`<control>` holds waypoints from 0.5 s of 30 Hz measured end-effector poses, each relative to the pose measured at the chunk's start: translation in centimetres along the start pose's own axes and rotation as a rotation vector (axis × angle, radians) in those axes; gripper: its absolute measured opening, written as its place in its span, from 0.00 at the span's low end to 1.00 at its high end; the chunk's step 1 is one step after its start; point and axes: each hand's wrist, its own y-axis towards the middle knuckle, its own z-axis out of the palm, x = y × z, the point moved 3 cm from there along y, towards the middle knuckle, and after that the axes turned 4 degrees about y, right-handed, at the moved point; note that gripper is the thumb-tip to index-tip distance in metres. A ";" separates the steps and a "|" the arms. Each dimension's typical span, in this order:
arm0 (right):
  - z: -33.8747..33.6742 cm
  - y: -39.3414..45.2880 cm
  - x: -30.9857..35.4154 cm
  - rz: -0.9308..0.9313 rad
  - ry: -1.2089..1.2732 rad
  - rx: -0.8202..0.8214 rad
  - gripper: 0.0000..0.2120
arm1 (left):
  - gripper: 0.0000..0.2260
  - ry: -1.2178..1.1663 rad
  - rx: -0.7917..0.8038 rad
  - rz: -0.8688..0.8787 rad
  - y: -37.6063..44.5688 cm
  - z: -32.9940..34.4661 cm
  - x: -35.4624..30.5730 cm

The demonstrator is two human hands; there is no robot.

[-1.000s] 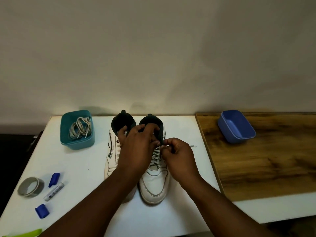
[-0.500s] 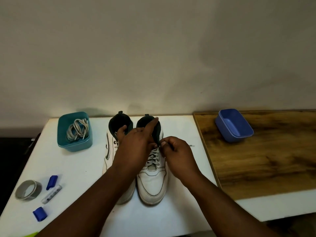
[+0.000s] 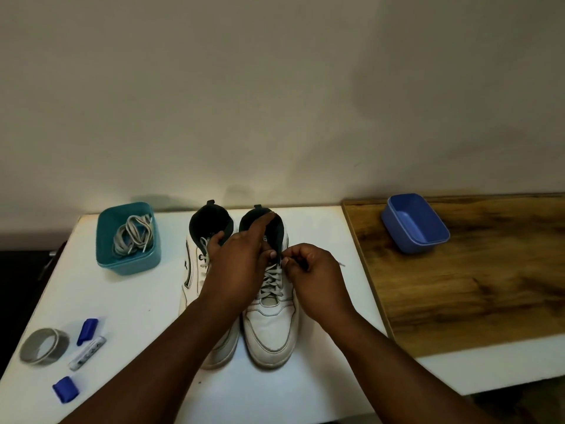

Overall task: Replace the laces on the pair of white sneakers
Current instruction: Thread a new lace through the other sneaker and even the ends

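On the white table (image 3: 128, 304), close to the wall, two white sneakers (image 3: 270, 325) are standing side by side with toes toward the person; the right hand (image 3: 315, 276) is pinching the lace (image 3: 272, 278) at the top eyelets of the right-hand shoe, fingers curled round its end, while the left hand (image 3: 237, 264) is reaching across with fingers fairly straight, pressing on the dark tongue and collar (it is holding the shoe steady rather than grasping anything, as far as can be seen).

The step looks like working the lace out of the topmost eyelet; doing it well probably means keeping the tongue pinned so the shoe is not lifting, pulling the lace straight out along the eyelet's line rather than sideways, and loosening each crossing below before tugging.

Counting: two sneakers, both apparently laced, though the left one is half hidden by the arm; one teal tub (image 3: 128, 258) holding a bundle of grey laces (image 3: 133, 235) (how many, I cannot tell); one blue tub (image 3: 414, 223) on the wooden board (image 3: 477, 286); one roll of grey tape (image 3: 42, 347); two small blue pieces (image 3: 87, 331); one white marker (image 3: 87, 352).
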 end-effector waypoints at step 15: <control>0.1 -0.1 0.1 -0.021 -0.005 -0.038 0.05 | 0.24 0.007 -0.072 -0.072 -0.1 0.7 0.1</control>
